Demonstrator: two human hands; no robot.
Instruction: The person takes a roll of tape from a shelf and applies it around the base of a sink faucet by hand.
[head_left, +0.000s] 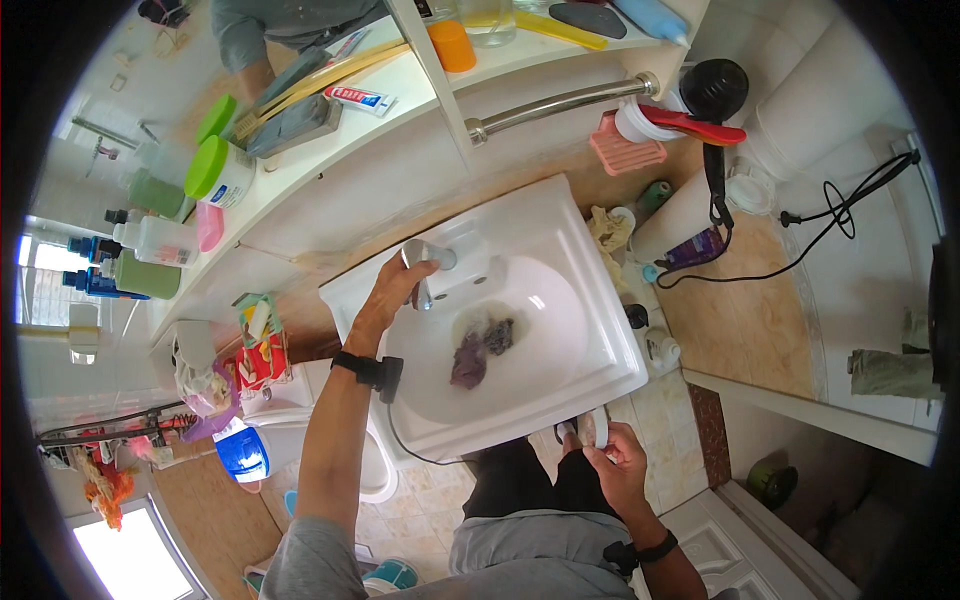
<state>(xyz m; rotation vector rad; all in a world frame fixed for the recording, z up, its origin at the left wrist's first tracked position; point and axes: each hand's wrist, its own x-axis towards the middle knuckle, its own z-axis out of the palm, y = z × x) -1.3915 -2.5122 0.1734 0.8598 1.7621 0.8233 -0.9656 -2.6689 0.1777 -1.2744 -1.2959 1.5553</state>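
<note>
A white washbasin [415, 432] is in front of me, with a wet, bunched purple-grey cloth [468, 362] lying by its drain. My left hand [392, 288] is at the back left of the basin, its fingers closed around the chrome faucet [432, 258]. Below the basin's front edge, my right hand [620, 462] pinches a small white rounded object [596, 428] between thumb and fingers. It looks like a bar of soap, but its kind is not certain. Both wrists wear black bands, and a thin cable trails from the left one.
A white shelf [400, 125] with toothpaste [360, 100] and a green-lidded tub [218, 172] runs above the basin. At right are a metal bar [565, 108], a pink soap dish [625, 148], a black hair dryer [714, 90] and its loose cord. A toilet [378, 470] stands left.
</note>
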